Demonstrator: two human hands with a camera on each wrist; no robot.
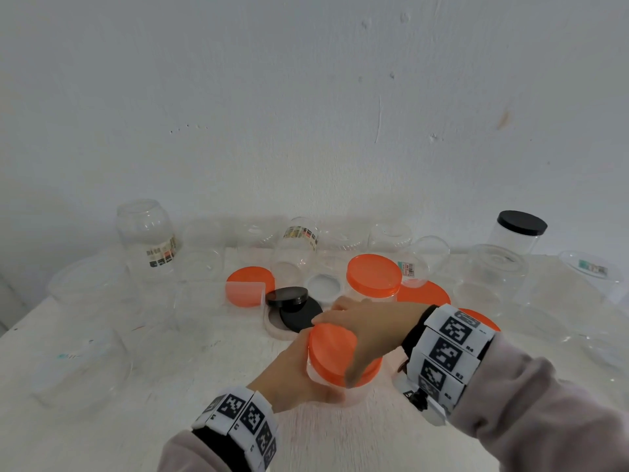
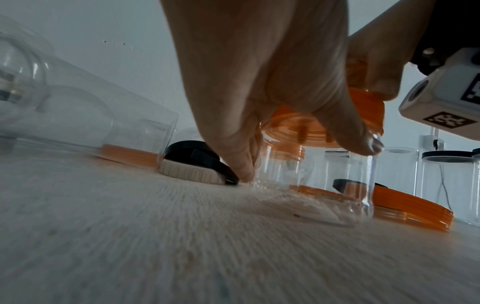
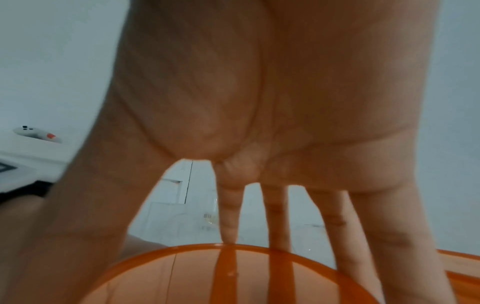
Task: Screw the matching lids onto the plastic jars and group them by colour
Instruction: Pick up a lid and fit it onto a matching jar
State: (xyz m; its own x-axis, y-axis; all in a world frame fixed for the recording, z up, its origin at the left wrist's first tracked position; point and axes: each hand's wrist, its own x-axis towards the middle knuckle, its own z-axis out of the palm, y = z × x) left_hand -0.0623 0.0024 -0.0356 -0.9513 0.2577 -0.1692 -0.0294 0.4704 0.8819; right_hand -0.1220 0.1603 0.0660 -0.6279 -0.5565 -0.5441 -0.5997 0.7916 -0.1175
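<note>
A clear plastic jar stands tilted on the white table near the front centre, with an orange lid on its mouth. My left hand grips the jar's wall from the left; in the left wrist view its thumb and fingers wrap the clear jar under the orange lid. My right hand comes in from the right and holds the lid from above. In the right wrist view that hand has its thumb and spread fingers curled over the rim of the orange lid.
A second orange-lidded jar stands just behind. Loose orange lids, black lids and a white lid lie mid-table. A black-lidded jar stands at the back right. Several lidless clear jars ring the table.
</note>
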